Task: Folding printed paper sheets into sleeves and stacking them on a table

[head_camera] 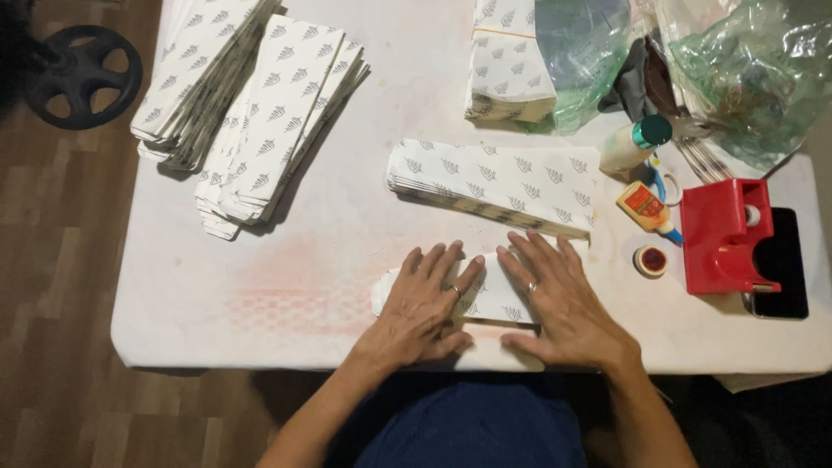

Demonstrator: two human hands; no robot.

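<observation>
Desk [286,286] in white carries everything. Stacks of patterned paper bags [494,184] lie just beyond the hands. One flat paper bag [490,299] sits under both: left hand [425,305] and right hand [559,303] press it, each grip wide, fingers spread. Red tape dispenser [724,236] stands right of them.

Printed sheet [498,299]: matt paper
Counter [286,286]: matt, stained cloth
Tape dispenser [719,238]: glossy red plastic
Floor [52,286]: wood-look planks
</observation>
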